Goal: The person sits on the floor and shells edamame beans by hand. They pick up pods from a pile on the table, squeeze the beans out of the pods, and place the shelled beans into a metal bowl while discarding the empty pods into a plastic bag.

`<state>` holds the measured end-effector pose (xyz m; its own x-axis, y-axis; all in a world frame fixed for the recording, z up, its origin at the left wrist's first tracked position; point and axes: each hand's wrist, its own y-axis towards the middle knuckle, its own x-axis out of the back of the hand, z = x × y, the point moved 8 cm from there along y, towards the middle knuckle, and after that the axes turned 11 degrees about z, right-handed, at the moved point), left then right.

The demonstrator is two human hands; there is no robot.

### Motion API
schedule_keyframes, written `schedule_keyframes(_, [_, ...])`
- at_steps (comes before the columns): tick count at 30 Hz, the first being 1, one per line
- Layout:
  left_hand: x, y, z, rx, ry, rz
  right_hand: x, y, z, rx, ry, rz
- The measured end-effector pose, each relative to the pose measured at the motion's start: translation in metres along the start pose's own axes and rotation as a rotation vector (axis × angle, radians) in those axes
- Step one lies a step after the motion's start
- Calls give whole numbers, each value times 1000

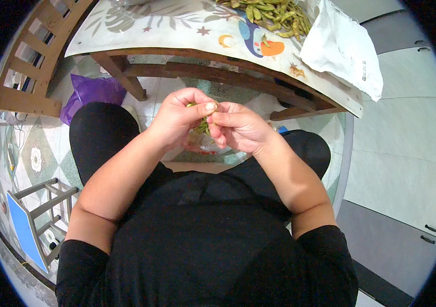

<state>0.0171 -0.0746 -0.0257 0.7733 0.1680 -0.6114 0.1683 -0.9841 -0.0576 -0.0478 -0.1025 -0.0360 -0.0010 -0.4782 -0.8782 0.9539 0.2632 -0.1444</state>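
Observation:
My left hand and my right hand meet over my lap, thumbs and fingertips pinched together. Between them is a bean pod, mostly covered by the fingers, with a bit of green showing by the left index finger. Just below the hands, more green pods or beans sit in what looks like a clear plastic bag or container, partly hidden by my fingers. On the table ahead lies a heap of green-brown bean pods, with a white bag beside it.
The low wooden table has a patterned white cover. A purple plastic bag lies on the floor by my left knee. At left stand a wooden bench and a tipped stool with a blue seat. Grey-white cabinets line the right.

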Motion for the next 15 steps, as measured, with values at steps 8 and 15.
schedule_keyframes(8, [17, 1, -12, -5, 430, -197, 8, -2, 24, 21, -501, -293])
schedule_keyframes(15, [20, -1, 5, -17, 208, -167, 5, -2, 19, 21, -348, -210])
